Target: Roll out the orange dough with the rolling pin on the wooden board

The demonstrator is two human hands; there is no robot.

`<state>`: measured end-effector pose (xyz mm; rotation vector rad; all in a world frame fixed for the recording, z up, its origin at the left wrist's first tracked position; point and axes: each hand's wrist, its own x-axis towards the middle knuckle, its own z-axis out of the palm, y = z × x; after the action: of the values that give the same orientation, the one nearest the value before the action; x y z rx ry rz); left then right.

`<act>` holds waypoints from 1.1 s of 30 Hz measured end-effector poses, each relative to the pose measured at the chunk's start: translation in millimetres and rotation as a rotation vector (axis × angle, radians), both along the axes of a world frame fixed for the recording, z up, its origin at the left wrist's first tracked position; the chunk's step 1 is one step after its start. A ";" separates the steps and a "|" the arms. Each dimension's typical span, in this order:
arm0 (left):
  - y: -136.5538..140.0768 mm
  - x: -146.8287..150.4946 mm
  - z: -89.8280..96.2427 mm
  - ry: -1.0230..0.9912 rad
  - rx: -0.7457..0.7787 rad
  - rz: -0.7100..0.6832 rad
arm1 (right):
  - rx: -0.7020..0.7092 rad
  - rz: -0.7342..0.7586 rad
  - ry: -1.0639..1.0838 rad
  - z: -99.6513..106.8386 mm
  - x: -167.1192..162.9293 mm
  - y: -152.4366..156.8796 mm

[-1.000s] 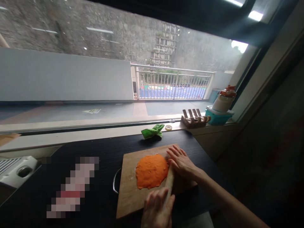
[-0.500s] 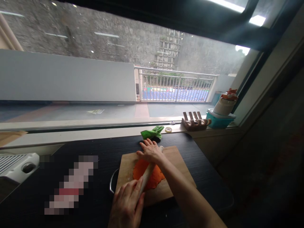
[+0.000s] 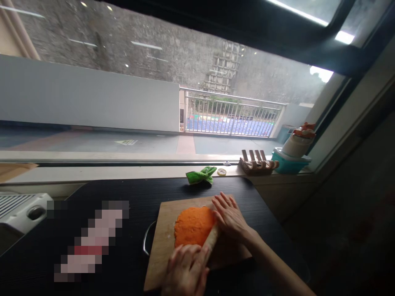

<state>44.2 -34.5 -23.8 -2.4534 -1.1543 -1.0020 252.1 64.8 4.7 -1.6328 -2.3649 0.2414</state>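
An orange sheet of dough (image 3: 193,226), flattened and uneven at its edge, lies on the wooden cutting board (image 3: 165,218). Across the dough's right side slants a pale rolling pin (image 3: 212,239). The near end of the pin is under my left hand (image 3: 185,265), its fingers bent over it and the thumb along its side. My right hand (image 3: 230,216) presses its palm on the far end, fingers stretched out past the pin. That far end is hidden beneath the hand.
On the black table (image 3: 138,191), a metal handle (image 3: 147,238) shows at the board's left edge. A green cloth (image 3: 201,176) lies behind the board. A tape roll (image 3: 221,172), a brown rack (image 3: 257,164) and a teal box (image 3: 290,160) line the sill. A pixelated patch covers the left.
Both hands have moved right with the rolling pin, from the middle of the dough to its right edge. More of the orange surface shows left of the pin. The view has shifted slightly.
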 end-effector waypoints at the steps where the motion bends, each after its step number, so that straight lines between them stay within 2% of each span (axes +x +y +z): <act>1: 2.8 -7.2 5.6 0.012 -0.008 0.031 | -0.020 0.010 0.046 4.7 -14.7 11.5; 5: 10.8 -23.4 23.2 -0.013 -0.028 0.169 | -0.045 0.027 0.188 19.1 -62.2 53.9; 8: 12.7 -27.3 27.0 -0.025 -0.058 0.190 | -0.024 0.023 0.274 20.1 -59.8 65.8; 12: 12.2 -37.0 21.7 -0.067 -0.116 0.197 | 0.016 -0.043 0.363 11.8 -13.6 46.0; 16: 12.1 -44.5 14.3 -0.123 -0.179 0.207 | -0.038 -0.037 0.342 7.4 19.3 11.7; 19: 11.6 -44.0 13.5 -0.149 -0.218 0.198 | -0.090 0.016 0.296 12.3 20.1 0.1; 23: 9.7 -42.3 13.7 -0.160 -0.218 0.207 | -0.122 0.076 0.220 20.9 12.6 1.7; 33: 8.7 -42.6 7.5 -0.131 -0.222 0.217 | -0.122 0.055 0.084 23.7 18.2 3.9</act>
<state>1.6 -25.8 -16.3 -2.3841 -1.6148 -1.0302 270.3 68.7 28.4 -1.5771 -2.3760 0.4641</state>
